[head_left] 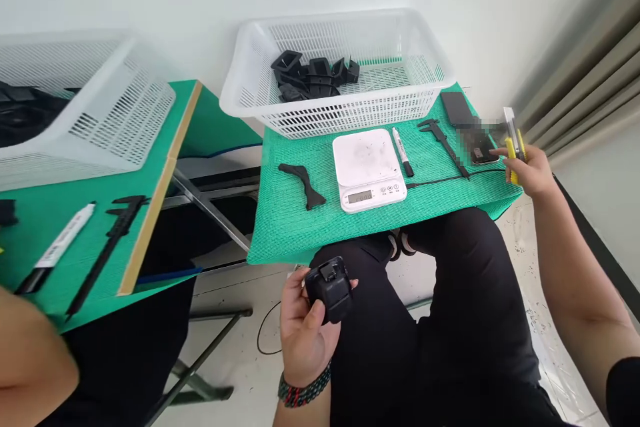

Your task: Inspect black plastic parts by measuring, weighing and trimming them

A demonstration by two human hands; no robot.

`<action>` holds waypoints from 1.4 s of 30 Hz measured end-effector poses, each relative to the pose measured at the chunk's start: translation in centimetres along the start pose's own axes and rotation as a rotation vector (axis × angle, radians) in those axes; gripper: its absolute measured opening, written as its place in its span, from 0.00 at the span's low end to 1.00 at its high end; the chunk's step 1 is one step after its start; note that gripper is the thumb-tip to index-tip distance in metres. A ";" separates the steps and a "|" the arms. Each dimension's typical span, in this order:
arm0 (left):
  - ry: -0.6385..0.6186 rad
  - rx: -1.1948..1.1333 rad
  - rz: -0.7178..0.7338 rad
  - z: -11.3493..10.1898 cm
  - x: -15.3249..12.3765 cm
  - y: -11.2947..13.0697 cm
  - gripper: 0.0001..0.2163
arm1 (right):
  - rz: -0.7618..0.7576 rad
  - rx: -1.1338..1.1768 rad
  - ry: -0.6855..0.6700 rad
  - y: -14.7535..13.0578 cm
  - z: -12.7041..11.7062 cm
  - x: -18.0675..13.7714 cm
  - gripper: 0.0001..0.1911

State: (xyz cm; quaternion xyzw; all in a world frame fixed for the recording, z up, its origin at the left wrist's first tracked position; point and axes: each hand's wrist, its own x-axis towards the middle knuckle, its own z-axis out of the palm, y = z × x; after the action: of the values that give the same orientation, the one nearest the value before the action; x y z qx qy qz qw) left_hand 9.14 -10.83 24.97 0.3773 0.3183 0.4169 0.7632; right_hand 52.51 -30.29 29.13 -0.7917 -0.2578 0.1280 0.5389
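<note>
My left hand [306,337] is closed around a black molded plastic part [331,290], held above my lap in front of the table. My right hand [533,170] grips a yellow utility knife [516,150], its blade pointing up, at the table's right edge. The index finger of that hand reaches toward a dark phone [483,148], partly blurred out; whether it touches cannot be told. On the green cloth, a white digital scale [367,163] stands between a curved black piece [304,183] and a marker pen [403,152]. A black caliper [444,145] lies right of the marker.
Behind the scale stands a white basket [350,117] holding several black plastic parts [317,77]. A black flat box [456,109] lies beside it. To the left, another table carries a basket [115,113], marker [63,240] and caliper [107,247]; a co-worker's arm [33,360] is there.
</note>
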 end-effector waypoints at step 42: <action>-0.106 0.096 -0.182 2.3 2.1 0.7 0.14 | -0.142 -0.111 0.204 3.3 2.1 -0.3 0.12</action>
State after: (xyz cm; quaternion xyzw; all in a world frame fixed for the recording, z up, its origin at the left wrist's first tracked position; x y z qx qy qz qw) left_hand 11.67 -9.39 26.38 0.4043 0.3301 0.3097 0.7948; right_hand 52.17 -29.75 25.24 -0.8090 -0.2638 -0.0064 0.5253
